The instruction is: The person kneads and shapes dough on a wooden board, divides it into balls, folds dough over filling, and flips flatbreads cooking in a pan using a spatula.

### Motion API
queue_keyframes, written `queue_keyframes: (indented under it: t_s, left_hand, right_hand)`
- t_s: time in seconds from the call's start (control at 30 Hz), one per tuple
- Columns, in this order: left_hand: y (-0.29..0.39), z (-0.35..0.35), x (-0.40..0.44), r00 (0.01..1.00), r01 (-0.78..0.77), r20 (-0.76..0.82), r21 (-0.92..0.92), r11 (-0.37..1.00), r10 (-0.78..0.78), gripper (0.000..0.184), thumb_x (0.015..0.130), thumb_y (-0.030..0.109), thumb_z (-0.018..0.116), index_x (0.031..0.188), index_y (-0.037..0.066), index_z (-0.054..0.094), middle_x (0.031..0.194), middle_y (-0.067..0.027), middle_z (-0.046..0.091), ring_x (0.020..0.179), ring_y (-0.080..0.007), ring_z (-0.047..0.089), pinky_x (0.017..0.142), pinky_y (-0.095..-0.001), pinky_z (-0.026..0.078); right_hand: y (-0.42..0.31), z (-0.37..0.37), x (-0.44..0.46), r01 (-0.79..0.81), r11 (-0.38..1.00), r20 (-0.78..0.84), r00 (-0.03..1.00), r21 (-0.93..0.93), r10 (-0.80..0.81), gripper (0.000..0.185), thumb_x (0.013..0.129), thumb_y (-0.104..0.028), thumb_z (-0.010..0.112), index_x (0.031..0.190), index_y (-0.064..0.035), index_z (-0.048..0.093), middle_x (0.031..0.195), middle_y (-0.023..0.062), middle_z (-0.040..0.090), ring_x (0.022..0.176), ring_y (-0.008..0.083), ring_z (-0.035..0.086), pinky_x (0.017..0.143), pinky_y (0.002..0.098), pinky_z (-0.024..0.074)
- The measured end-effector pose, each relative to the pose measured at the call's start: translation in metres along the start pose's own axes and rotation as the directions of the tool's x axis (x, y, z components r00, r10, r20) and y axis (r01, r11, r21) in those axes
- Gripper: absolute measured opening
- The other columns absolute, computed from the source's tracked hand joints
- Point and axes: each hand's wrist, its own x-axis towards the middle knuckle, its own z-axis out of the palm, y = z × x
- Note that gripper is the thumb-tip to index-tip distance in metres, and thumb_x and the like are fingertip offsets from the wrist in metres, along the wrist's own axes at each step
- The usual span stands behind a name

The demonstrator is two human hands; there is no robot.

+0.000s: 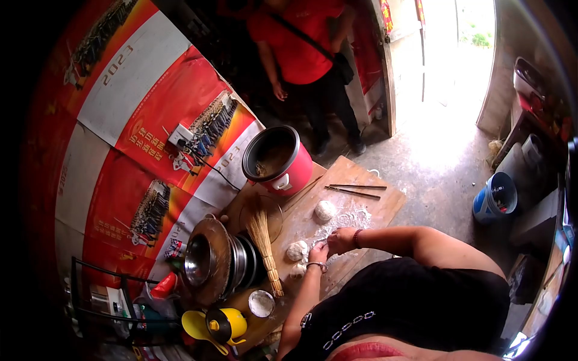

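My left hand (318, 253) and my right hand (341, 239) meet low over a floured wooden board (385, 207), with fingers drawn in. Whatever lies between the fingers is too small and covered to make out. One round dough ball (325, 210) sits beyond them amid scattered white flour (352, 221). Left of my left hand is another dough ball (297, 250), with a further dough lump (298, 271) close to that wrist. A pair of chopsticks (355, 191) rests near the board's far edge.
A red rice cooker pot (289, 174) stands at the back left. Nearer are a straw whisk broom (264, 246), stacked metal pans (201, 259), a bowl of white powder (261, 303) and a yellow kettle (232, 323). A person in red (301, 48) stands beyond; a blue bucket (495, 196) is right.
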Motion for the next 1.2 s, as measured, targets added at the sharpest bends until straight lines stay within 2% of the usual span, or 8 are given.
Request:
queue_keyframes:
  t_s: [0.2, 0.33, 0.4, 0.5, 0.63, 0.77, 0.9, 1.2]
  left_hand:
    - [-0.017, -0.002, 0.013, 0.999, 0.044, 0.027, 0.113, 0.993, -0.047, 0.008, 0.085, 0.01, 0.058, 0.088, 0.002, 0.057, 0.08, -0.0021, 0.059, 0.071, -0.0086, 0.055, 0.062, -0.0232, 0.046]
    - [-0.004, 0.012, 0.006, 0.994, 0.104, 0.051, -0.058, 0.993, -0.101, 0.013, 0.084, 0.006, 0.055, 0.095, 0.002, 0.061, 0.086, -0.0039, 0.062, 0.075, -0.0099, 0.058, 0.064, -0.0233, 0.047]
    - [0.004, 0.017, 0.002, 0.99, 0.063, 0.135, -0.144, 0.988, -0.043, 0.019, 0.083, 0.005, 0.054, 0.099, 0.002, 0.062, 0.088, -0.0047, 0.064, 0.077, -0.0104, 0.059, 0.067, -0.0235, 0.048]
    - [0.003, 0.012, 0.009, 0.988, -0.03, 0.153, 0.102, 0.994, 0.014, 0.024, 0.083, 0.005, 0.053, 0.105, 0.001, 0.062, 0.088, -0.004, 0.065, 0.078, -0.0095, 0.06, 0.07, -0.024, 0.048]
    - [0.012, 0.015, 0.011, 0.972, -0.2, 0.219, 0.565, 0.8, 0.088, 0.028, 0.079, 0.014, 0.06, 0.102, -0.001, 0.061, 0.081, -0.0073, 0.067, 0.076, -0.0083, 0.059, 0.071, -0.026, 0.048]
    - [0.024, 0.027, 0.005, 0.96, -0.276, 0.231, 0.71, 0.647, 0.156, 0.036, 0.077, 0.02, 0.062, 0.104, 0.0, 0.049, 0.092, -0.0162, 0.065, 0.086, -0.0252, 0.063, 0.076, -0.0358, 0.049]
    - [0.029, 0.027, 0.001, 0.936, -0.344, 0.306, 0.694, 0.632, 0.173, 0.038, 0.08, 0.017, 0.064, 0.111, 0.0, 0.049, 0.097, -0.0143, 0.063, 0.091, -0.0203, 0.06, 0.079, -0.033, 0.048]
    - [0.047, 0.047, -0.021, 0.975, -0.211, 0.21, 0.741, 0.638, 0.077, 0.029, 0.081, 0.024, 0.067, 0.096, 0.0, 0.061, 0.079, -0.0097, 0.067, 0.069, -0.0163, 0.062, 0.063, -0.032, 0.05]
  right_hand:
    - [-0.033, -0.049, -0.008, -0.159, 0.983, 0.148, 0.978, 0.092, 0.145, 0.047, 0.066, -0.036, 0.073, 0.1, -0.0095, 0.057, 0.096, 0.0082, 0.062, 0.09, 0.0263, 0.06, 0.082, 0.0381, 0.0451]
    - [-0.011, -0.043, -0.016, 0.042, 0.999, -0.004, 0.999, 0.004, -0.042, 0.061, 0.059, -0.04, 0.078, 0.106, -0.0103, 0.055, 0.098, 0.0108, 0.061, 0.092, 0.0286, 0.059, 0.084, 0.038, 0.0445]
    - [-0.01, -0.04, -0.015, -0.038, 0.999, 0.065, 0.997, 0.036, 0.035, 0.052, 0.064, -0.04, 0.075, 0.102, -0.0083, 0.059, 0.102, 0.0104, 0.061, 0.098, 0.0268, 0.057, 0.088, 0.0383, 0.0434]
    - [-0.01, -0.042, -0.011, 0.003, 0.998, 0.21, 0.978, 0.066, -0.017, 0.044, 0.07, -0.038, 0.069, 0.101, -0.0084, 0.061, 0.096, 0.0146, 0.063, 0.093, 0.0304, 0.059, 0.082, 0.0399, 0.0476]
    - [-0.003, -0.039, -0.002, -0.016, 0.999, 0.309, 0.951, -0.036, 0.026, 0.031, 0.075, -0.025, 0.06, 0.102, -0.0119, 0.062, 0.088, 0.0172, 0.065, 0.081, 0.0358, 0.061, 0.074, 0.0422, 0.0497]
    - [-0.002, -0.042, -0.003, 0.089, 0.996, 0.266, 0.96, -0.016, -0.082, 0.02, 0.074, -0.019, 0.056, 0.09, -0.0114, 0.065, 0.085, 0.0161, 0.065, 0.081, 0.0353, 0.061, 0.073, 0.0423, 0.0489]
    - [-0.012, -0.053, 0.001, 0.065, 0.998, 0.342, 0.937, 0.012, -0.065, 0.019, 0.075, -0.024, 0.058, 0.086, -0.0103, 0.066, 0.085, 0.0166, 0.065, 0.08, 0.035, 0.062, 0.072, 0.0422, 0.049]
    - [-0.024, -0.065, -0.003, -0.071, 0.991, 0.405, 0.908, -0.114, 0.112, 0.023, 0.077, -0.028, 0.059, 0.086, -0.0083, 0.067, 0.087, 0.0162, 0.066, 0.083, 0.0326, 0.063, 0.074, 0.0407, 0.0499]
